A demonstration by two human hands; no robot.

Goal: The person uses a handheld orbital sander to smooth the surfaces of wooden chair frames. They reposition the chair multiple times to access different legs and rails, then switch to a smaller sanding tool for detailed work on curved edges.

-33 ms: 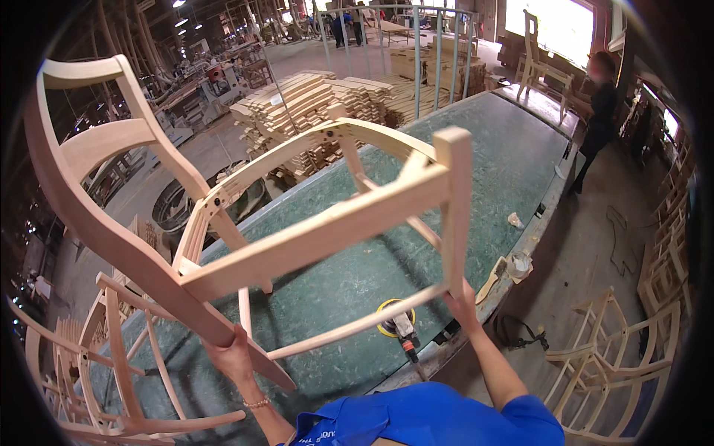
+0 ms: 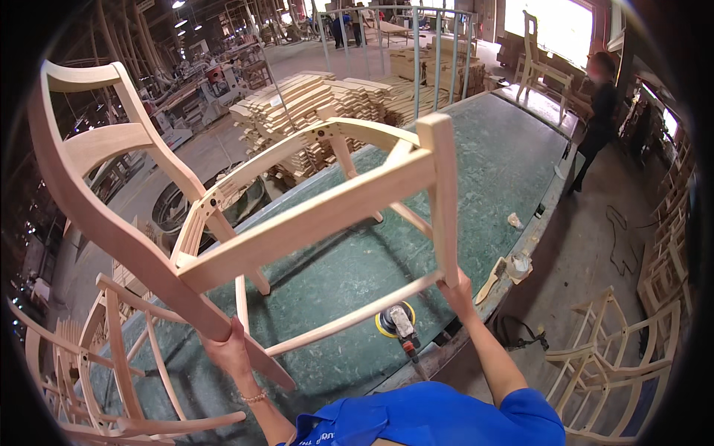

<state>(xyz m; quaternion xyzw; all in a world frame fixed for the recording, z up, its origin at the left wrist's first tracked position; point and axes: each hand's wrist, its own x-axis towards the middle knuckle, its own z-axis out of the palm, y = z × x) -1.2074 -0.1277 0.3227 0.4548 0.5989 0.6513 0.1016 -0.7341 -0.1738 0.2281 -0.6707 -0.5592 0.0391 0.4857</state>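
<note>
A bare wooden chair frame (image 2: 312,223) is tilted over the green-topped workbench (image 2: 491,178). My left hand (image 2: 228,349) is closed around the lower part of its long curved back leg. My right hand (image 2: 456,291) grips the bottom end of the near front leg, by the joint with the lower stretcher. Two legs on the chair's far side reach down to the bench top. A sander (image 2: 402,321) with a yellow-rimmed round pad lies on the bench below the stretcher, nearest my right hand.
On the bench's right edge lie a brush (image 2: 489,281) and a crumpled wrapper (image 2: 519,265). More chair frames stand at left (image 2: 119,357) and right (image 2: 606,364). Beyond are stacked wood pieces (image 2: 297,111). A person (image 2: 599,111) stands by another chair (image 2: 547,70) at the far end.
The chair's front leg and seat rail have shifted slightly left and away from me, with my right hand following. My left hand stays nearly in place on the back leg.
</note>
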